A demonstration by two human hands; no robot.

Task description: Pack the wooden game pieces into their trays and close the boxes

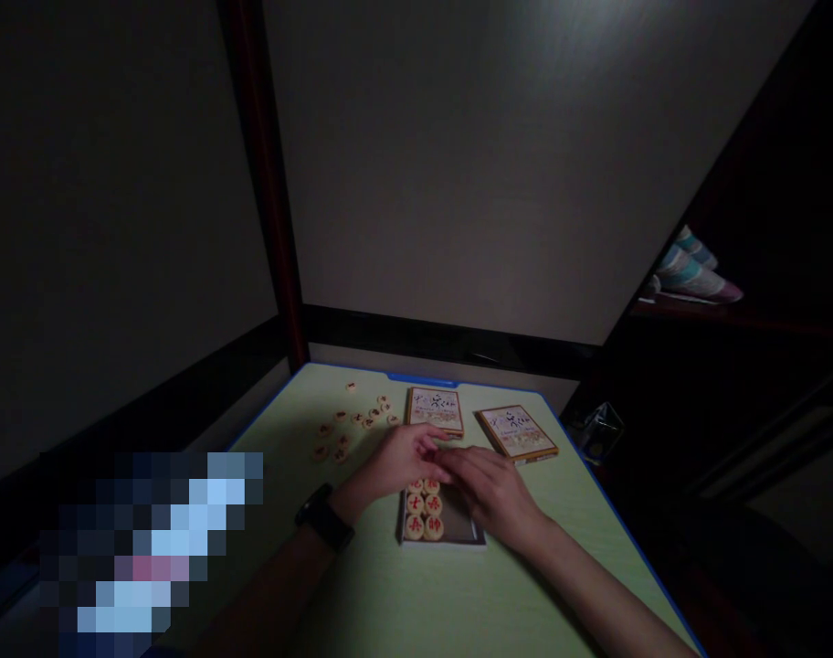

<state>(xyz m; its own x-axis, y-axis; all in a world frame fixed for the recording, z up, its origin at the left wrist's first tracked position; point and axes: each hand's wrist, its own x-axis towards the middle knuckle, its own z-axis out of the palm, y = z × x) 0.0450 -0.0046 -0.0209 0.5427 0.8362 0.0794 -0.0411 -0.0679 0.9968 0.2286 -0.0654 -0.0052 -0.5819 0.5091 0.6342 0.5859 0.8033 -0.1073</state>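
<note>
Just in front of me on the table sits an open shallow box (445, 546). Round wooden Chinese chess pieces (433, 527) with red characters stand in two columns along its left side, and the lower right part of its floor is bare. My left hand (404, 460) reaches over the far left of the box, fingers curled together. My right hand (490, 489) comes over its right side, fingers pressed together and meeting the left fingertips. Whatever lies between the fingers is hidden. Loose chess pieces (357, 418) are scattered face up beyond my left hand.
Two flat printed chess boxes, one at the back centre (435, 409) and one at the right (518, 431), lie on the pale green table (362, 585) with blue edging. Cabinet panels (450, 183) rise behind it. A dark shelf with folded cloth (694, 270) is at right.
</note>
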